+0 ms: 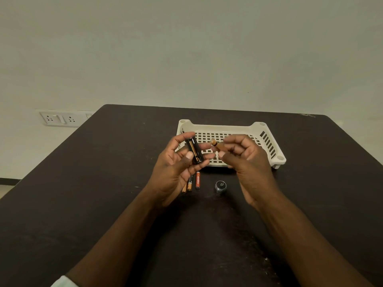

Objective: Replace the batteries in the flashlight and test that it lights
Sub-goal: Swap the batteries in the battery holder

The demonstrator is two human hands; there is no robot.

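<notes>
My left hand grips a black battery holder, held upright above the table with a gold and black battery seated in it. My right hand pinches a gold and black battery, its tip pointing left toward the holder and a short gap away from it. On the table below my left hand lie three loose batteries: two gold and black, one orange. A black round flashlight cap stands on the table between my wrists. The flashlight body is not in view.
A white slotted plastic basket sits on the dark table just beyond my hands. The table's far edge meets a pale wall. A wall socket panel is at the left.
</notes>
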